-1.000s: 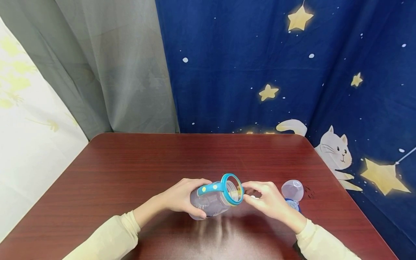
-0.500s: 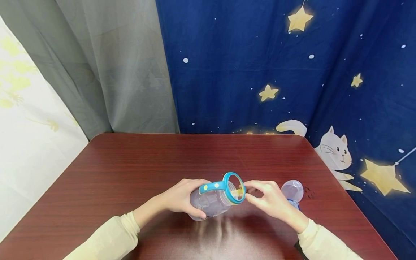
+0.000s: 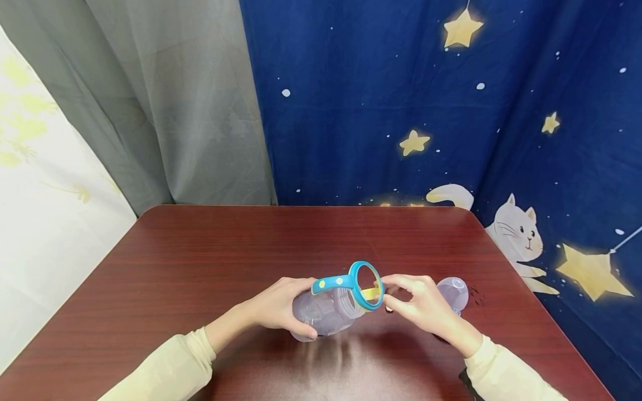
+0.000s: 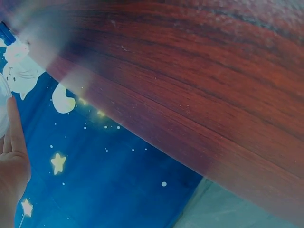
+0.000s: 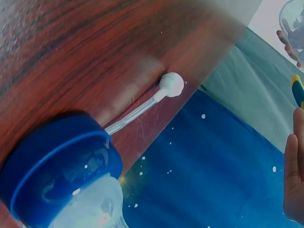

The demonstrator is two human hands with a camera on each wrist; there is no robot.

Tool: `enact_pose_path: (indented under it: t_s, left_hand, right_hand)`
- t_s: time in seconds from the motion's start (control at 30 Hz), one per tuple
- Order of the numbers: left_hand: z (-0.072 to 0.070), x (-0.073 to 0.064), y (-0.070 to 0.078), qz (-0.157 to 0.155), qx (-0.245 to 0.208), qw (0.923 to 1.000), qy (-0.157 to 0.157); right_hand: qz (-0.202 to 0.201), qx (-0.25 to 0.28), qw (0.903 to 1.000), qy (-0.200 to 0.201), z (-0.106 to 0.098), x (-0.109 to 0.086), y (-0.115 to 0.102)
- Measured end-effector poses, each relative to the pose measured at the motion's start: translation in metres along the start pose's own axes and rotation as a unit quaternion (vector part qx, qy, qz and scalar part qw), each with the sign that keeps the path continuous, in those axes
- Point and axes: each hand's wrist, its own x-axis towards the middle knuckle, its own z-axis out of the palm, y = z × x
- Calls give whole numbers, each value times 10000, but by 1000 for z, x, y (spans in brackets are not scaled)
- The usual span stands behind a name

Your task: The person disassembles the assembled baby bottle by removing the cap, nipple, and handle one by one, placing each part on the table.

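My left hand [image 3: 278, 303] grips a clear baby bottle [image 3: 321, 316] round its body; the bottle is tilted, its threaded mouth to the right. A blue and yellow handle ring [image 3: 357, 291] with dotted grips stands off the bottle's neck. My right hand [image 3: 421, 301] pinches its right rim between thumb and fingers. Past that hand lies the bottle's lid, its clear dome [image 3: 453, 292] showing. In the right wrist view the lid's blue collar [image 5: 57, 156] is large and near, with a straw [image 5: 133, 116] ending in a white ball [image 5: 172, 84].
The dark red wooden table [image 3: 251, 239] stretches out to the back and both sides. Small dark marks [image 3: 477, 296] show on it right of the dome. Behind hang a grey curtain [image 3: 190, 111] and a blue star-patterned curtain [image 3: 351, 100].
My right hand has drawn the handle ring to the right and slightly up, away from the bottle's neck. The bottle and left hand stay nearly where they were.
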Motion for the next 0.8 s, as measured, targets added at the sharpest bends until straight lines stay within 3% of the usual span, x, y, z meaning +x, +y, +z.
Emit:
enact_pose_path:
  t_s: [0.27,0.53,0.8]
  left_hand:
    - [0,0,0,-19,-4,10000,-5]
    - [1,0,-1,-51,116,9999,13]
    - [1,0,-1,-138,211,9997,-35]
  right_hand:
    - [-222,-224,9993,195,-4,-2,7]
    - [-62,-317,9992,236,-10,1,2]
    - [-250,-497,9979,342,-16,5,4]
